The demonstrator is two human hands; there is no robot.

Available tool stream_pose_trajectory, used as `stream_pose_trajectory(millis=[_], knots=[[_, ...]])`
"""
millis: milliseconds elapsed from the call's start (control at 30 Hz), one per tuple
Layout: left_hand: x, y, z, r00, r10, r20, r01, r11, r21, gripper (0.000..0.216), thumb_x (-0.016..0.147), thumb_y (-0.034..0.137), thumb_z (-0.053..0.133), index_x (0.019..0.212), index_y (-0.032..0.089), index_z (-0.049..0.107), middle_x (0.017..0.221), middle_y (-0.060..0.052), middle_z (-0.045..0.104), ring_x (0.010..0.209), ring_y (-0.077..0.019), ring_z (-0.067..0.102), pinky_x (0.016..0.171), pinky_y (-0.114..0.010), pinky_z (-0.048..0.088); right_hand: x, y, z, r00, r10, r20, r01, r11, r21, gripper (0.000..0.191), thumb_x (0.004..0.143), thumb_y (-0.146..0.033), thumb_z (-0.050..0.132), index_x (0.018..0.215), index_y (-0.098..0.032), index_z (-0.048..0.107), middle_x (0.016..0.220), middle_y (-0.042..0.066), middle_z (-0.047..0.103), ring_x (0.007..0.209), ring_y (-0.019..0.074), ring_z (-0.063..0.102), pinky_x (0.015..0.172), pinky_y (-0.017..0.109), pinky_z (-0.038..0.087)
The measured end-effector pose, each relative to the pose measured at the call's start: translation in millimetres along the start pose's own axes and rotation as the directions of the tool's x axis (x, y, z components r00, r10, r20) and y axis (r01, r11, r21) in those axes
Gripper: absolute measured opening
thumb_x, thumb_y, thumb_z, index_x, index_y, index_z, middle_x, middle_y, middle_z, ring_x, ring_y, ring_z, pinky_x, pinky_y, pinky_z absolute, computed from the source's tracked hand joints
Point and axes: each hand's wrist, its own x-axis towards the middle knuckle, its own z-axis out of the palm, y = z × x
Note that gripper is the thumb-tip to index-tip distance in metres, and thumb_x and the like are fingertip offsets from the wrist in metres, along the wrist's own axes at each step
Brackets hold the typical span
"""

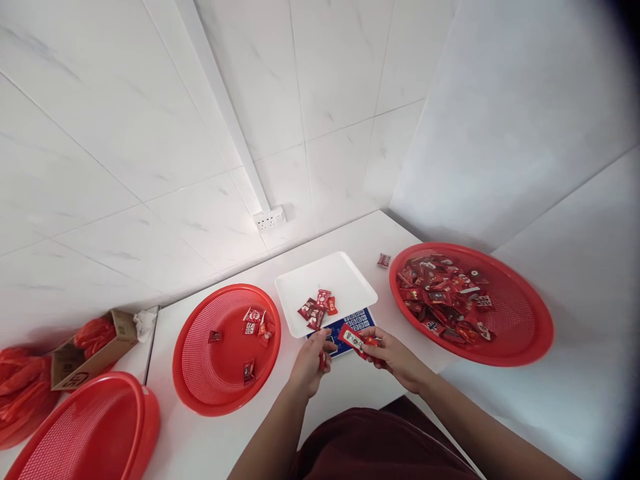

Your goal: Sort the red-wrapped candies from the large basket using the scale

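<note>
My right hand (pixel 393 357) pinches a red candy packet (pixel 353 339) just in front of the blue keypad of a weighing scale (pixel 350 325). My left hand (pixel 311 363) is closed beside it, with a bit of red wrapper (pixel 321 361) showing between its fingers. The scale's white tray (pixel 345 277) holds several red candies (pixel 317 307). To the left sits a red mesh basket (pixel 200 373) with a few candies (pixel 256 321). On the right, a larger red basket (pixel 520 320) holds a heap of red packets (pixel 443 297).
One loose candy (pixel 383 260) lies on the white table behind the scale. Another red basket (pixel 85 433) stands at lower left, beside a cardboard box (pixel 90 357) and red bags (pixel 23 387). A wall socket (pixel 269 218) sits on the tiled wall behind.
</note>
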Motion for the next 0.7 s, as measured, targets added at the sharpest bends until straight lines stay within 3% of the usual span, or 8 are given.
stream_pose_trajectory(millis=[67,133,300,500,700], knots=[[-6,0,4,0.995,0.026,0.098,-0.034,0.996,0.087,0.043,0.071,0.054,0.059,0.092,0.018,0.058,0.069,0.003,0.055,0.04,-0.0022,0.035,0.041,-0.02,0.019,-1,-5,3,0.996,-0.049,0.071,0.059,0.988,-0.139,0.03,0.065,-0.034,0.067,0.086,-0.021,0.049,0.061,-0.004,0.06,0.055,0.0096,0.049,0.049,0.021,0.03],[-10,0,8,0.991,0.061,0.12,-0.08,0.985,0.156,0.04,0.069,0.053,0.061,0.086,0.016,0.059,0.066,0.004,0.053,0.039,-0.0019,0.032,0.041,-0.021,0.017,-1,-10,4,0.987,-0.079,0.143,0.111,0.966,-0.233,0.026,0.068,-0.034,0.063,0.085,-0.021,0.049,0.062,-0.003,0.061,0.057,0.0107,0.05,0.05,0.022,0.031],[-12,3,10,0.988,0.151,0.019,-0.151,0.964,0.22,0.034,0.068,0.049,0.061,0.078,0.016,0.057,0.054,0.007,0.046,0.039,-0.0034,0.03,0.042,-0.022,0.019,7,-25,8,0.967,-0.078,0.241,0.149,0.945,-0.29,0.027,0.07,-0.036,0.062,0.089,-0.02,0.051,0.066,-0.002,0.061,0.06,0.0116,0.051,0.052,0.023,0.033],[-12,9,7,0.973,0.213,-0.092,-0.194,0.965,0.179,0.032,0.066,0.048,0.063,0.073,0.017,0.054,0.051,0.007,0.045,0.039,-0.0036,0.031,0.041,-0.021,0.02,23,-33,8,0.978,-0.123,0.168,0.159,0.963,-0.217,0.035,0.073,-0.051,0.055,0.076,-0.016,0.058,0.062,-0.002,0.054,0.054,0.0095,0.045,0.052,0.024,0.034],[-12,15,9,0.946,0.235,-0.224,-0.23,0.972,0.049,0.035,0.061,0.047,0.069,0.073,0.017,0.055,0.053,0.007,0.047,0.041,-0.0028,0.033,0.041,-0.019,0.022,38,-29,-6,0.99,-0.126,0.07,0.14,0.956,-0.257,0.025,0.072,-0.039,0.057,0.085,-0.019,0.059,0.077,0.001,0.06,0.065,0.0128,0.054,0.057,0.025,0.04]])
